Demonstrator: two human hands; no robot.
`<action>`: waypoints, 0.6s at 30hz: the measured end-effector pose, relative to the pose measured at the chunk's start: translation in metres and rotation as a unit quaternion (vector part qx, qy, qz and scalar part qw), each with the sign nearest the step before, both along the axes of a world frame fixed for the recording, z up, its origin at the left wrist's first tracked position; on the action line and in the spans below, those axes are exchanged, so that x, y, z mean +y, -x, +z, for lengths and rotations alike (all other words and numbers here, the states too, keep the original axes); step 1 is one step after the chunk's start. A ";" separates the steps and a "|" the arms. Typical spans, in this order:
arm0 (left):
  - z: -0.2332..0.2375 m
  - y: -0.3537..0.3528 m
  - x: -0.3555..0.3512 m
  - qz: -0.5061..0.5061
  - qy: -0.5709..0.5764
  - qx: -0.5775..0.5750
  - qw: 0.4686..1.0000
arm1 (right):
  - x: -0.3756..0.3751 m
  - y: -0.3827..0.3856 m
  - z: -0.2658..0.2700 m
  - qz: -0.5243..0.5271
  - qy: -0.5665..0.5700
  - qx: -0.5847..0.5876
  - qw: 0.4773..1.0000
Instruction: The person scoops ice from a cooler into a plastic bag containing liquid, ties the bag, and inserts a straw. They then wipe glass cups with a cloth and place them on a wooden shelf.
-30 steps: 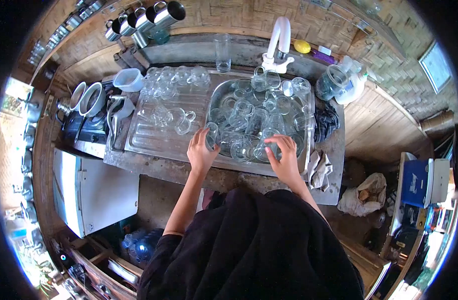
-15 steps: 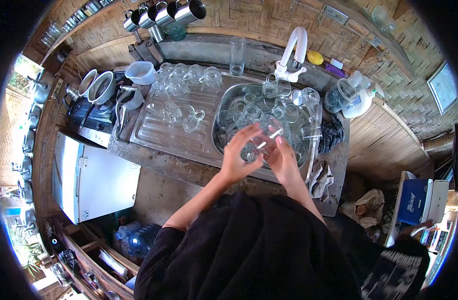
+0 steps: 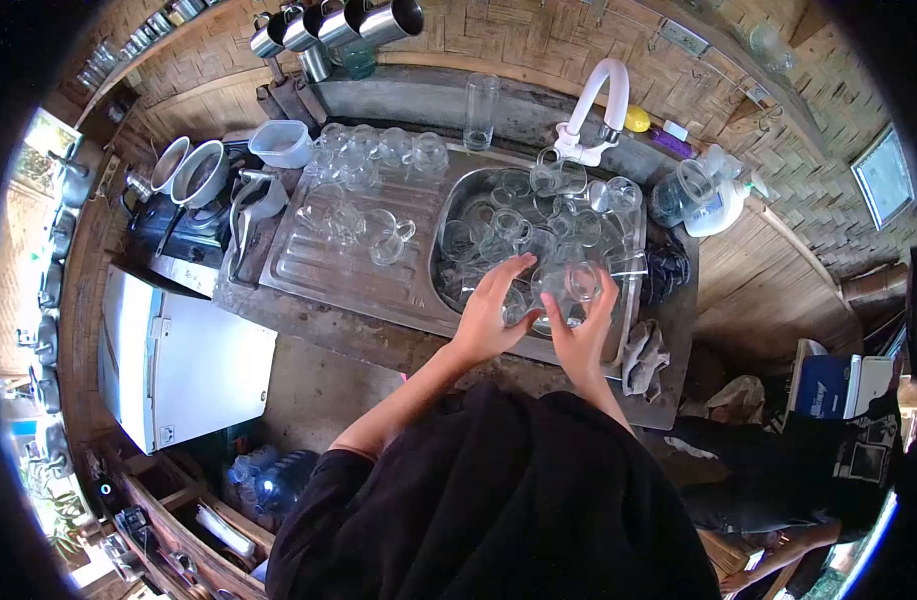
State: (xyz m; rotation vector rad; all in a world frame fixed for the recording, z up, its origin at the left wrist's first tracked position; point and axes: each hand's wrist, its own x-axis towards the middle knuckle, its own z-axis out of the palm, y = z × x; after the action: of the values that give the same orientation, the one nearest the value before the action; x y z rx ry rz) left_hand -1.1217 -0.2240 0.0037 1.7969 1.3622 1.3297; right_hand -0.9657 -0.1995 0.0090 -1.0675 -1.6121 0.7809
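Note:
My right hand (image 3: 585, 335) holds a clear glass cup (image 3: 569, 287) over the near side of the steel sink (image 3: 537, 250). My left hand (image 3: 491, 305) is beside it with fingers spread, touching the same cup and the glasses under it. The sink is packed with several clear glass mugs and cups (image 3: 499, 225). A white tap (image 3: 599, 105) arches over the sink's far edge.
Several washed glass mugs (image 3: 364, 160) stand on the steel drainboard (image 3: 319, 260) to the left. A tall glass (image 3: 479, 110) is on the ledge, metal mugs (image 3: 329, 25) hang above. Pots (image 3: 189, 175) sit far left, a cloth (image 3: 644, 355) and bottles (image 3: 699, 190) right. Another person (image 3: 819, 470) is at lower right.
Both hands came together from the sink's front edge. My right hand lifted a glass cup and turned it upward; my left hand opened beside it. A person has come into view at lower right.

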 end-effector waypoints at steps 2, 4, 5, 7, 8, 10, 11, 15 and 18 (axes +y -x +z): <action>0.000 0.003 -0.002 -0.001 0.002 0.005 1.000 | -0.003 0.003 -0.001 -0.007 0.011 0.000 1.000; 0.002 0.006 -0.004 -0.009 -0.003 0.000 1.000 | -0.006 0.008 0.001 -0.004 0.035 0.011 0.999; 0.003 0.009 -0.004 -0.011 -0.001 0.002 1.000 | -0.007 0.011 0.000 0.011 0.064 0.034 0.997; 0.005 0.016 -0.006 -0.018 0.002 0.006 1.000 | -0.011 0.018 -0.001 0.038 0.121 0.081 0.989; 0.005 0.019 -0.007 -0.017 0.003 0.012 1.000 | -0.013 0.022 -0.001 0.039 0.113 0.062 0.991; 0.001 0.025 -0.009 -0.015 0.006 0.024 1.000 | -0.018 0.031 -0.001 0.040 0.098 0.024 0.994; -0.001 0.029 -0.010 -0.013 0.009 0.028 0.999 | -0.019 0.037 -0.003 0.045 0.093 0.019 0.994; -0.007 0.054 -0.021 0.018 0.039 0.041 0.998 | -0.019 0.066 -0.008 0.065 0.061 -0.027 0.996; -0.015 0.081 -0.035 0.074 0.058 0.069 0.993 | -0.018 0.095 -0.016 0.119 0.088 -0.045 0.988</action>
State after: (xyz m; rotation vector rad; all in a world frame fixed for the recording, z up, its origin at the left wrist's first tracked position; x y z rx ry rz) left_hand -1.2025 -0.2588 -0.0112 1.7649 1.6407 1.1913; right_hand -1.0603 -0.2171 -0.0072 -1.0588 -1.7955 1.0629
